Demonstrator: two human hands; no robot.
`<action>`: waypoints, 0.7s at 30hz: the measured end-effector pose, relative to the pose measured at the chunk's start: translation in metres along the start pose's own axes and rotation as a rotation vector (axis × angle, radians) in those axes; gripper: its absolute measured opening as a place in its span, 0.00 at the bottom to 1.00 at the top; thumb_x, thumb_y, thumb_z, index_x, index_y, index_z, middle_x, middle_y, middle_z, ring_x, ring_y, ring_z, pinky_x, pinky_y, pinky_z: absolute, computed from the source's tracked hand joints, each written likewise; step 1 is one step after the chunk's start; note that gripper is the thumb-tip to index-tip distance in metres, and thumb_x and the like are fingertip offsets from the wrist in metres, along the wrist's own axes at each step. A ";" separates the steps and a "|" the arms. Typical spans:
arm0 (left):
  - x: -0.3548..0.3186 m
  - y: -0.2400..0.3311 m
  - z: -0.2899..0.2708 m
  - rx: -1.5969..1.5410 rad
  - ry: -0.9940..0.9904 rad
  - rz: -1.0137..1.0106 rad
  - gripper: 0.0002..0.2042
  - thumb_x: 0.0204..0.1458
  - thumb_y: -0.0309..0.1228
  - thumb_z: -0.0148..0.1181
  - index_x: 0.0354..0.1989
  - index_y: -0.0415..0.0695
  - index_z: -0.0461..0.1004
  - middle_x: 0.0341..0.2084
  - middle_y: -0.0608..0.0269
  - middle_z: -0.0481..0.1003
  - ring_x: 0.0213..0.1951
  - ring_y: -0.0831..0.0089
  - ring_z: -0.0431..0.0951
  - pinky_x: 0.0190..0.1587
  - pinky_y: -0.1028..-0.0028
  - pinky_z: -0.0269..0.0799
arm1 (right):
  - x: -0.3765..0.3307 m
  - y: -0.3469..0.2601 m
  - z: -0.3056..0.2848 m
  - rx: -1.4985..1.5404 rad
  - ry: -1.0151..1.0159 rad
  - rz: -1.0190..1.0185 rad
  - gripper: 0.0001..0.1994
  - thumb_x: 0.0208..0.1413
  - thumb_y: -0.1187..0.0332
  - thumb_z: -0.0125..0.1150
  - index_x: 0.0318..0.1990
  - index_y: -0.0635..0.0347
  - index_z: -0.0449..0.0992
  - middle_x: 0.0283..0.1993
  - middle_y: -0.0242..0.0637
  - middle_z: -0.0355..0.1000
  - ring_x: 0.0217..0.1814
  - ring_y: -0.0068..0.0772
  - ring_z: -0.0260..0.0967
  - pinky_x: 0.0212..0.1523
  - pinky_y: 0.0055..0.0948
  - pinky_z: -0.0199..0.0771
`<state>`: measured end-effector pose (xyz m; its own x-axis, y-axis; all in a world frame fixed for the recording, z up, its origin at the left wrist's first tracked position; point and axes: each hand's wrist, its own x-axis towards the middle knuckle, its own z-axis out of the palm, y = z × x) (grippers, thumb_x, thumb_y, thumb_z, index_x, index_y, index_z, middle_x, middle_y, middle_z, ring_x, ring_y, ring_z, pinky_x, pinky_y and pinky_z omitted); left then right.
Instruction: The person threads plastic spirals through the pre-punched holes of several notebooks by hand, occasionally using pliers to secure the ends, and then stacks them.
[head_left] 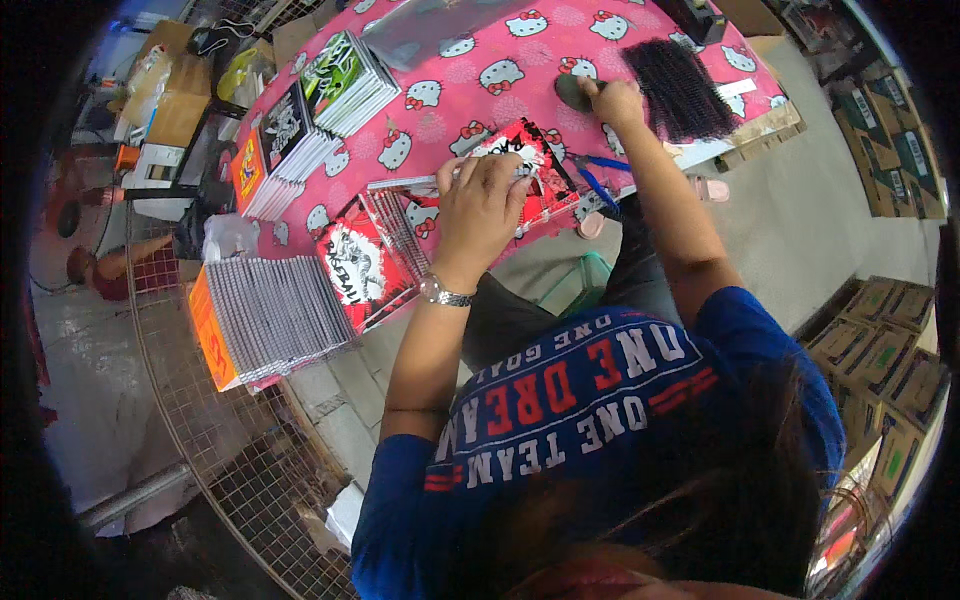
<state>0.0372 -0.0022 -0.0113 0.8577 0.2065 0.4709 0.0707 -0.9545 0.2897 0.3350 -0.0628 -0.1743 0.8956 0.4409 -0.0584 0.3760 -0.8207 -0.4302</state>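
My left hand, with a watch on its wrist, lies over a red notebook at the table's near edge. Its fingers are bent and close together on the cover. My right hand reaches further out, closed on the edge of a dark green, flat oval object whose kind I cannot make out. Pliers with blue handles lie between my forearms, beside the notebook. Just right of my right hand is a bundle of black spiral binding coils.
A pink patterned cloth covers the table. Red notebooks and a long row of orange-covered notebooks stand at the near left. Green-covered and black-covered notebooks are behind them. Cartons stand at the right. Wire mesh runs along the left.
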 end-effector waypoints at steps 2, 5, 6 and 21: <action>-0.016 -0.012 -0.007 0.040 -0.010 -0.049 0.09 0.54 0.33 0.58 0.41 0.46 0.72 0.37 0.61 0.76 0.42 0.61 0.74 0.53 0.60 0.59 | -0.034 -0.043 0.012 0.028 0.023 0.006 0.39 0.48 0.35 0.59 0.50 0.69 0.70 0.51 0.56 0.72 0.56 0.52 0.68 0.54 0.46 0.69; -0.022 -0.015 -0.008 0.014 -0.039 -0.060 0.09 0.55 0.35 0.57 0.41 0.47 0.72 0.37 0.62 0.76 0.42 0.61 0.74 0.54 0.59 0.59 | -0.048 -0.063 0.002 0.216 0.149 0.048 0.28 0.46 0.51 0.68 0.48 0.63 0.68 0.48 0.48 0.71 0.53 0.49 0.69 0.53 0.47 0.68; -0.023 -0.016 -0.007 -0.012 -0.054 -0.072 0.08 0.56 0.35 0.57 0.41 0.47 0.72 0.37 0.62 0.76 0.42 0.62 0.74 0.55 0.59 0.58 | -0.048 -0.063 -0.001 0.129 0.246 -0.140 0.26 0.46 0.54 0.67 0.47 0.60 0.68 0.47 0.47 0.71 0.51 0.49 0.69 0.52 0.46 0.68; -0.040 -0.022 -0.003 0.081 0.141 -0.201 0.21 0.35 0.40 0.75 0.34 0.45 0.73 0.38 0.60 0.69 0.51 0.55 0.64 0.55 0.56 0.55 | -0.019 -0.018 -0.006 0.024 -0.270 -0.905 0.22 0.40 0.59 0.69 0.44 0.55 0.71 0.67 0.45 0.56 0.67 0.54 0.54 0.58 0.55 0.60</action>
<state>0.0003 0.0116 -0.0344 0.7429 0.4168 0.5238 0.2781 -0.9040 0.3248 0.3126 -0.0586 -0.1599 0.1796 0.9786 0.1008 0.8938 -0.1195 -0.4324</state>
